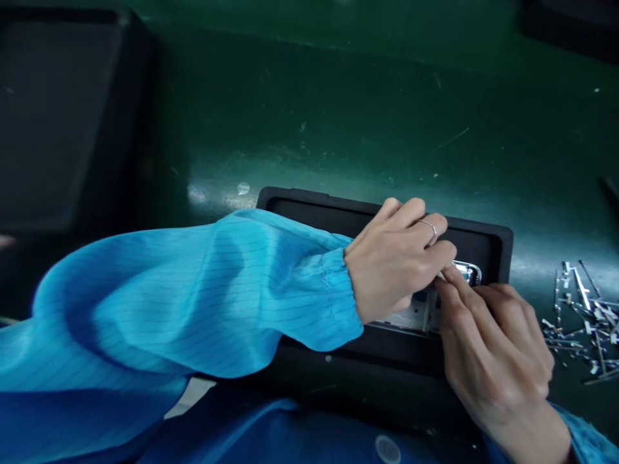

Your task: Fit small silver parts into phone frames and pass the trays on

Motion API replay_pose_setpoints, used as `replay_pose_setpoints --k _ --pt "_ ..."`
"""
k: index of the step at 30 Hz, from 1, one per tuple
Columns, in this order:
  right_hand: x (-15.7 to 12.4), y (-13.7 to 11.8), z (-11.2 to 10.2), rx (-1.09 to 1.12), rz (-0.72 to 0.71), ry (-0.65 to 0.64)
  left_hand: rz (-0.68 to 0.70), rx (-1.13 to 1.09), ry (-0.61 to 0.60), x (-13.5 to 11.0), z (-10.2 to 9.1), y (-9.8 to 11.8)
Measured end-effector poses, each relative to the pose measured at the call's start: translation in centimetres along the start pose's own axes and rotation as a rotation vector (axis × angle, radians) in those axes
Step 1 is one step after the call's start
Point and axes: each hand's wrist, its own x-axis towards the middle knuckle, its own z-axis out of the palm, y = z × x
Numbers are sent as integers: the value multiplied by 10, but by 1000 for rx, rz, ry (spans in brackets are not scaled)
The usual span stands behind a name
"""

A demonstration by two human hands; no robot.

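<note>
A black rectangular tray (488, 240) lies on the green work surface. A silver metal part (420, 314) rests inside it. My left hand (394, 258), in a bright blue sleeve and wearing a thin ring, is curled over the part with fingers closed against it. My right hand (493, 357) comes from the lower right, with its fingertips pinched on the shiny end of the part (470, 272) beside the left fingers. Most of the part is hidden under both hands.
A heap of small silver metal strips (583, 319) lies on the green surface (338, 116) right of the tray. A large dark bin (62, 122) stands at the left. Another dark object sits at the top right corner (570, 26).
</note>
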Motion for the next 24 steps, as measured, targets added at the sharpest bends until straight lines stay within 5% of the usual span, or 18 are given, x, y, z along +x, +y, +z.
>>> replay_pose_setpoints --k 6,15,21,24 --pt "-4 0 3 -59 -30 6 -34 23 -145 2 -7 -8" --pt "-3 -1 5 -43 -71 18 66 162 -146 5 -4 -10" --pt "0 2 6 -94 -110 27 -62 113 -110 1 -17 -23" --pt "-6 12 9 -44 -137 48 -145 213 -199 -7 -26 -41"
